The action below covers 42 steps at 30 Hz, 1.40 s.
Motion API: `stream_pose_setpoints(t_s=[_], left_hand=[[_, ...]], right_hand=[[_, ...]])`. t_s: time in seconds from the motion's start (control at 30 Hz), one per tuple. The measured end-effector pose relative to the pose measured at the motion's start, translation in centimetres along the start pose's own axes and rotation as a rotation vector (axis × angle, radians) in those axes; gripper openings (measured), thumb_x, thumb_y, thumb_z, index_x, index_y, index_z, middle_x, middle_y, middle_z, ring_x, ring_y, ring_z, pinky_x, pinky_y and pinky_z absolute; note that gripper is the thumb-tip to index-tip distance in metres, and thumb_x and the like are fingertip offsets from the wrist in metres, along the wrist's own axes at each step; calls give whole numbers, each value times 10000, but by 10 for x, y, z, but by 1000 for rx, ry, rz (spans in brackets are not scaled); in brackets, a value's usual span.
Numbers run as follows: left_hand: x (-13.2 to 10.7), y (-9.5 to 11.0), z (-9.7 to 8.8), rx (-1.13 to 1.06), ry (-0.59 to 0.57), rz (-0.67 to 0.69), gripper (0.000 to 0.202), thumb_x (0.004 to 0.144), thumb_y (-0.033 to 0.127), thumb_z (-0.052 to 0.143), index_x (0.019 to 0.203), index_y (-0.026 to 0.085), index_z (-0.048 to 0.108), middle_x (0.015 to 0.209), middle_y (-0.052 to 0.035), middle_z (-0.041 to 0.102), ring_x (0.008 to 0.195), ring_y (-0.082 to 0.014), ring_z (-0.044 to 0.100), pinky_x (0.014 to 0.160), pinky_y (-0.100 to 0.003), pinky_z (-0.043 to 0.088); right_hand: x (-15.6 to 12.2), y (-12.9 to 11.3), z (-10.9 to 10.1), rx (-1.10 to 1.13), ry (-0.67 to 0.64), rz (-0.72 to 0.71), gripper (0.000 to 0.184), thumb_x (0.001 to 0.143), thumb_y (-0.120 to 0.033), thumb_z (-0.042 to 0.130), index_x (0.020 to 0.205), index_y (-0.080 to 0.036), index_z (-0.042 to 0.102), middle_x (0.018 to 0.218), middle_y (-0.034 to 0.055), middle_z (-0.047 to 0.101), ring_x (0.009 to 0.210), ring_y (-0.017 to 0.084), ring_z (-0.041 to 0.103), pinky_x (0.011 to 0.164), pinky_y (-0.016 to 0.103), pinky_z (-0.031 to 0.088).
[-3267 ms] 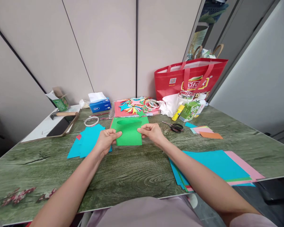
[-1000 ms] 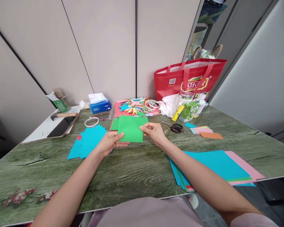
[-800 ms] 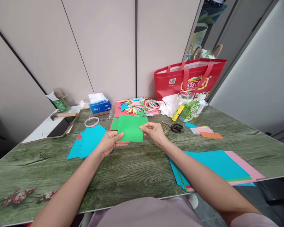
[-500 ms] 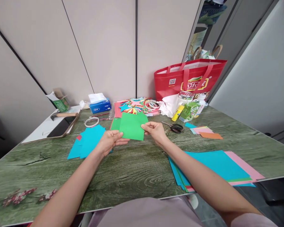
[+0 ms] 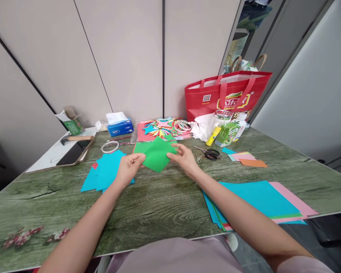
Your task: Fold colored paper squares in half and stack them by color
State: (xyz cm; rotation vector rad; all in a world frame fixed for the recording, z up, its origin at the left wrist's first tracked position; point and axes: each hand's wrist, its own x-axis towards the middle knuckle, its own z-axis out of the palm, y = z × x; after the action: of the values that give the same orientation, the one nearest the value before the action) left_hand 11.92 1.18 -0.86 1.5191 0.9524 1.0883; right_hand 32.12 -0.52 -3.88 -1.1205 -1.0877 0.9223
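Between my two hands a green square of paper [image 5: 158, 155] is held up above the table, turned so that one corner points toward me. My left hand [image 5: 130, 167] pinches its left corner, and my right hand [image 5: 184, 159] pinches the right corner. The sheet bends slightly across the middle. Behind it more green paper [image 5: 140, 147] lies on the table, partly hidden by the held square. Blue paper sheets [image 5: 109, 168] lie beside and under my left hand. Black-handled scissors [image 5: 210, 153] rest just beyond my right hand.
A stack of blue and pink paper [image 5: 258, 199] lies under my right forearm. Paper scraps [image 5: 252, 163] are at the right. Along the back stand a tissue box [image 5: 121, 128], colourful paper cutouts [image 5: 161, 129], a glue stick [image 5: 213, 136] and a red bag [image 5: 204, 108]. A tape roll [image 5: 110, 147] lies left.
The green square has turned from edge-on to corner-down. Both hands have shifted their grip to opposite corners, the left moving slightly up and left.
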Motion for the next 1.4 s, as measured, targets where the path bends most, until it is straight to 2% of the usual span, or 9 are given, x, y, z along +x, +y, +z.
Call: stream_pose_setpoints(t_s=[0.1,0.17,0.27,0.4,0.67,0.87,1.17,1.3,1.4], left_hand=[[-4,4,2,236,-94,84,327,663,449,606,597,130,627,536,18,568,544,-124,513,517,-218,418],[-8,8,4,341,-169,126,344,698,437,569,552,128,608,512,18,539,524,-118,482,481,-208,375],[-12,12,8,435,-258,169,343,736,412,523,557,133,611,510,19,535,510,-114,460,467,-206,346],[-16,12,11,481,-272,222,260,735,367,527,660,159,664,584,9,615,564,-141,505,520,-218,386],[-16,12,10,548,-304,339,227,756,326,511,771,198,698,643,-17,668,659,-189,580,597,-240,432],[-12,12,2,662,-316,318,282,790,341,464,811,171,688,587,23,604,495,-111,431,490,-205,320],[-6,14,0,638,-288,275,394,788,364,443,448,165,436,448,38,323,463,-91,278,456,-227,201],[-2,10,-3,596,-220,239,312,758,347,481,522,161,563,486,27,472,477,-104,365,471,-218,261],[-2,10,-1,480,-139,157,198,697,332,555,683,172,671,625,10,624,537,-126,461,506,-213,325]], right_hand=[[-4,-7,-1,-255,80,-335,707,572,-321,720,1200,-224,410,1143,97,527,994,220,528,801,389,464],[-9,-15,-1,-461,24,-566,584,652,-309,668,1190,-247,449,1200,81,498,1120,232,440,920,427,376],[-17,-22,2,-672,-75,-753,335,756,-294,574,1090,-264,551,1071,48,590,1147,233,408,962,455,298],[-23,-25,6,-795,-106,-827,146,785,-276,544,897,-276,639,900,18,644,1117,229,423,949,456,257],[-27,-28,11,-854,-174,-821,63,753,-214,546,728,-240,598,798,-9,641,1039,203,456,971,445,186],[-16,-27,0,-832,-160,-822,72,722,-158,540,719,-220,577,791,-9,640,990,197,472,915,387,274],[6,-17,-20,-897,-41,-730,60,729,-181,537,728,-200,594,812,36,637,959,225,488,857,382,329],[12,-14,-26,-778,30,-596,95,752,-218,509,725,-188,594,783,49,632,856,215,528,792,357,381],[9,-12,-20,-501,-74,-438,179,769,-332,512,857,-196,587,836,42,632,787,178,565,740,311,419]])
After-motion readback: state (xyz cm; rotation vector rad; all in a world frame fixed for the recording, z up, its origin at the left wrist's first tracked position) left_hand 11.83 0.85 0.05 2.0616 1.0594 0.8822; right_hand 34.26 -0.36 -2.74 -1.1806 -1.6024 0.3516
